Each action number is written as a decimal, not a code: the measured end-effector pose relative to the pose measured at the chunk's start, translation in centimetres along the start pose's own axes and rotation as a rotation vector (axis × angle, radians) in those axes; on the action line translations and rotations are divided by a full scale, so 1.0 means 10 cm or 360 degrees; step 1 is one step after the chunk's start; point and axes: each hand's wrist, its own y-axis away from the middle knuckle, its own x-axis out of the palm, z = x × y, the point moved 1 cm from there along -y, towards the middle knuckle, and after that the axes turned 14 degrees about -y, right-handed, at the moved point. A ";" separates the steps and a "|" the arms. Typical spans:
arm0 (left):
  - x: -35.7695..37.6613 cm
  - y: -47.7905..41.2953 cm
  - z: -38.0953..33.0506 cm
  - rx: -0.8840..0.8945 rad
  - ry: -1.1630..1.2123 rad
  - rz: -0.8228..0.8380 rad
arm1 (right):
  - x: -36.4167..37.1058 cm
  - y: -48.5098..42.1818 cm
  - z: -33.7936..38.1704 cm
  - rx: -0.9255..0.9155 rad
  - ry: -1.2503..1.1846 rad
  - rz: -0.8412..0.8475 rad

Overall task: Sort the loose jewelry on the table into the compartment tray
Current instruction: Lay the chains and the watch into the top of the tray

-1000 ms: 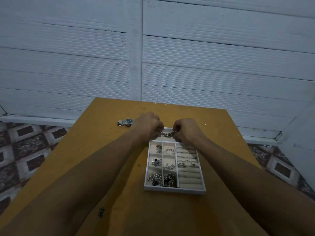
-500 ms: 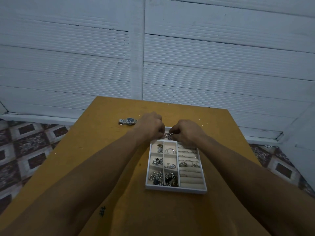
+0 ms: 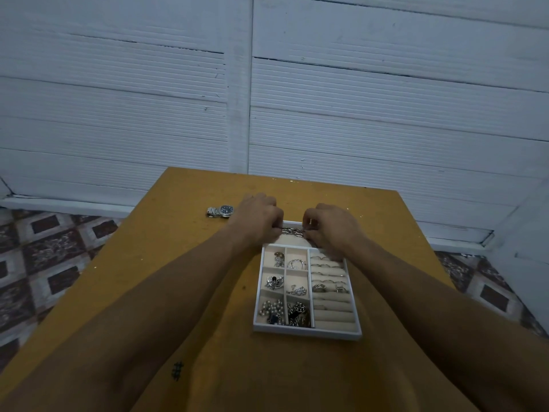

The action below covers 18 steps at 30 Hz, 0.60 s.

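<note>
A white compartment tray (image 3: 307,330) sits on the yellow table (image 3: 166,263), right of centre. Its small left cells hold silver pieces and its right side holds rings in padded rolls. Over the tray's far wide compartment, my left hand (image 3: 258,219) and my right hand (image 3: 332,227) each pinch an end of a silver chain bracelet (image 3: 292,232) stretched between them. A silver wristwatch (image 3: 221,210) with a dark dial lies on the table, left of my left hand.
The table's far edge meets a white panelled wall (image 3: 356,114). Patterned floor tiles (image 3: 53,248) show past the left and right table edges.
Both hands kept the chain at the tray's far end. They drew closer together half a second ago and have since spread apart a little, with the chain stretched flat between them.
</note>
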 end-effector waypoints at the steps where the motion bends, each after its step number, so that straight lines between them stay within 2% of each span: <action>1: 0.00 0.00 0.01 0.0011 0.0008 0.0003 | -0.01 -0.01 0.00 -0.0045 -0.0021 0.0058; 5: 0.02 0.00 0.04 0.0006 0.0044 0.0013 | -0.02 -0.04 0.00 -0.0112 0.0048 0.0143; 11: 0.03 0.01 0.06 -0.0019 0.0111 0.0007 | 0.01 -0.04 -0.02 -0.0074 0.0021 0.0068; 18: 0.01 0.03 0.06 -0.0055 0.0222 0.0176 | 0.00 -0.04 -0.07 -0.0035 0.0019 0.0069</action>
